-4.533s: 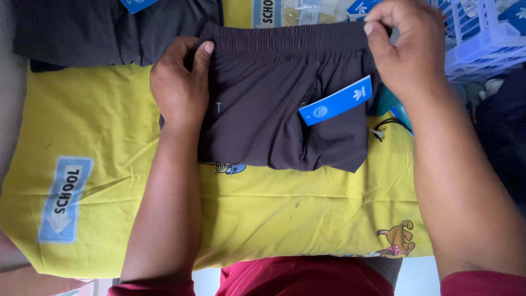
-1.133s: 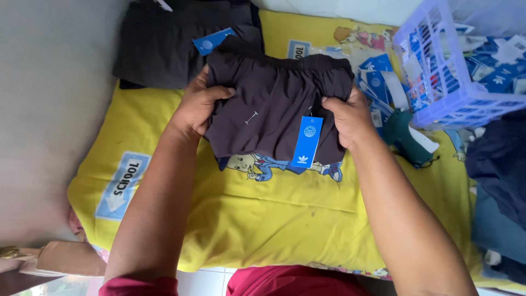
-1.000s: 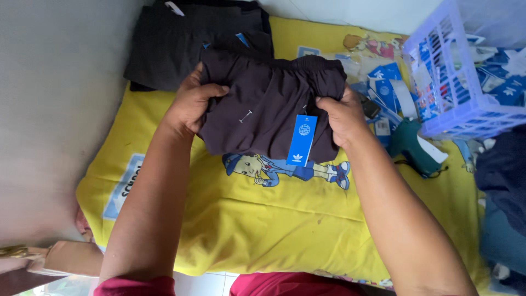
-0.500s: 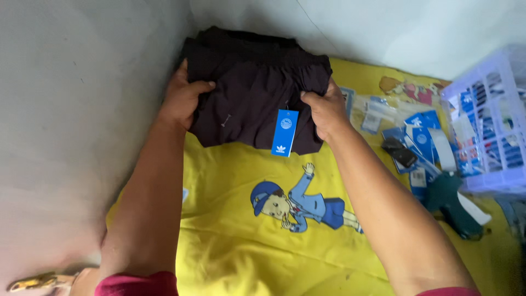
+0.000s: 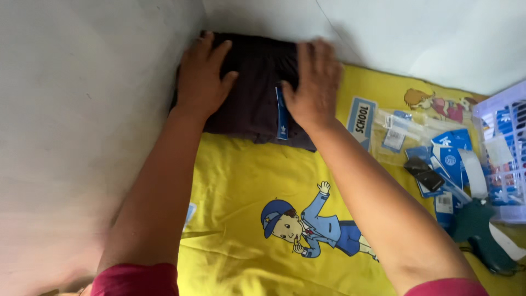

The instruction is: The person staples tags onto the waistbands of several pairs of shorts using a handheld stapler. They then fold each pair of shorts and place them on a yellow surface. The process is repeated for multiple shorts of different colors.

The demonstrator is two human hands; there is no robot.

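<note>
Since the earlier frames the folded dark garment [image 5: 255, 93] had travelled from mid-cloth into the wall corner at the yellow cloth's [image 5: 235, 219] far end. Both hands lay flat on it — left hand [image 5: 201, 82] and right hand [image 5: 313, 82], fingers spread, pinching nothing — equally near, its long axis running left-right beneath the palms.

Left hand [image 5: 201, 82]: flat, palm down, fingers spread and pointing away from the body, thumb angled inward.
Right hand [image 5: 316, 82]: flat, palm down, fingers together and stretched forward; slightly blurred.
Hands to each other: side by side, near, not touching.
Forearms: both bare, stretched forward, converging toward the hands.
Sleeves: red, at the upper arms.
</note>
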